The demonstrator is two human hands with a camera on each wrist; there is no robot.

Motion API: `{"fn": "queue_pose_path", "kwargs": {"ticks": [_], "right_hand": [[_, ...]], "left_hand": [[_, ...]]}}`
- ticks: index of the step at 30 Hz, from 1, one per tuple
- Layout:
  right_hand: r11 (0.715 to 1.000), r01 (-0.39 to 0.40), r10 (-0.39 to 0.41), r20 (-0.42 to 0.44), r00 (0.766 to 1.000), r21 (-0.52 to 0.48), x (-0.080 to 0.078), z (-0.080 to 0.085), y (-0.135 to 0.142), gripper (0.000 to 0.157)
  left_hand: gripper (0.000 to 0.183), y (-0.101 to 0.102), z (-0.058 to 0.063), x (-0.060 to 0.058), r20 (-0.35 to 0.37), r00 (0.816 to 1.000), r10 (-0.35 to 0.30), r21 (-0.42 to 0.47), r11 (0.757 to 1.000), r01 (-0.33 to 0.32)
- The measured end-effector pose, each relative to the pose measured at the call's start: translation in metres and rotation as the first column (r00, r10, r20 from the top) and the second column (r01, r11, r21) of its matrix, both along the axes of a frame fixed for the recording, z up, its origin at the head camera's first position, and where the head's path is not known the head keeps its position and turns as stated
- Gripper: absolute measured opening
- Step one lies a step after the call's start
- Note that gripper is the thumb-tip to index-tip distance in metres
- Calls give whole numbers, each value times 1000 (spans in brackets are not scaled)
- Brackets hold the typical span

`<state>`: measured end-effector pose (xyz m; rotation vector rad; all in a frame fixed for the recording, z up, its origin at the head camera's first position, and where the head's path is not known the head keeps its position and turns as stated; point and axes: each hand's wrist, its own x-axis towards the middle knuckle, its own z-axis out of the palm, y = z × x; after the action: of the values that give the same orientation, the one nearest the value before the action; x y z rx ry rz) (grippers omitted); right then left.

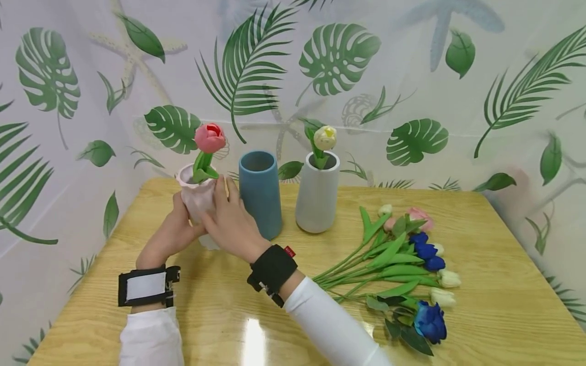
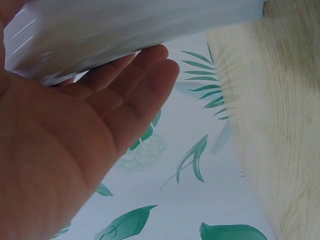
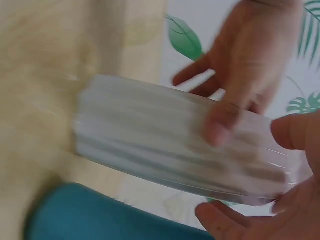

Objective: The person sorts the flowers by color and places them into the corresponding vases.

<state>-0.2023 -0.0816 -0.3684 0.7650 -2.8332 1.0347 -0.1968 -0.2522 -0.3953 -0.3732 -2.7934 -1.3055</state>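
A pale pinkish-white vase with rippled sides (image 1: 198,197) stands at the table's left, held between both hands. From its mouth rises a pink tulip (image 1: 210,138) with green leaves at the rim. My left hand (image 1: 167,236) grips the vase's left side, and in the right wrist view its thumb lies across the vase (image 3: 145,135). Seen from the left wrist, the fingers of the left hand (image 2: 65,140) curl behind the vase. My right hand (image 1: 235,221) holds the right side near the top, thumb and fingers on either side. The stem inside the vase is hidden.
Close to the right hand stands a blue vase (image 1: 260,195). Beside it, a white vase (image 1: 317,203) holds a white tulip (image 1: 325,138). Several loose flowers, including a blue rose (image 1: 430,322) and blue tulips (image 1: 426,250), lie on the wooden table (image 1: 499,284) at right.
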Motion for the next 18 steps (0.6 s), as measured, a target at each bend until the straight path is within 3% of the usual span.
{"fn": "queue_pose_path", "kwargs": {"ticks": [6, 10, 15, 18], "right_hand": [[999, -44, 45, 32, 998, -11, 6, -24, 9, 87], [997, -75, 77, 67, 995, -32, 13, -35, 16, 86], [994, -99, 102, 126, 987, -35, 20, -45, 23, 83], [993, -111, 114, 152, 982, -26, 23, -51, 28, 80]], "left_hand": [[98, 2, 3, 1, -1, 1000, -13, 15, 1000, 13], [96, 3, 4, 2, 41, 999, -19, -2, 1000, 19], [97, 5, 7, 5, 160, 987, 5, -64, 998, 6], [93, 7, 12, 8, 233, 972, -5, -101, 994, 29]]}}
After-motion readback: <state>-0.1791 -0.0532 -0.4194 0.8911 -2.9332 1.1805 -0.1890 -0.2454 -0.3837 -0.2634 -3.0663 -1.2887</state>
